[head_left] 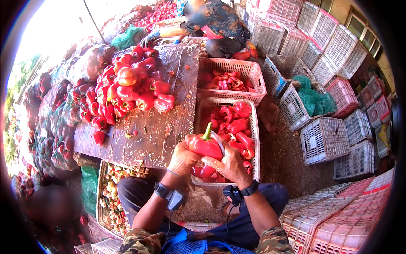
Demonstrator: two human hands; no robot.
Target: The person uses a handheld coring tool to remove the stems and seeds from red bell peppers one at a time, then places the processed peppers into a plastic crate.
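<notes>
A red bell pepper [204, 146] with a green stem is held upright over the near crate. My left hand [183, 158], in a pale knit glove, is closed round its left side. My right hand [231, 163] is closed at the pepper's right side, with a thin, pale, curved blade [218, 140] along the pepper beside the stem. The blade's handle is hidden in my fingers. Below my hands, a white crate [256, 139] holds red peppers, several of them cut. A heap of whole red peppers [127, 80] lies on the wooden board [177, 106] to the left.
Another crate [259, 81] of cut peppers stands beyond. A crate of pepper cores [113, 199] is at my left knee. Netted sacks [50, 110] line the left side. Stacked crates [325, 139] stand right, one with green netting [313, 99]. A co-worker [215, 25] sits across the board.
</notes>
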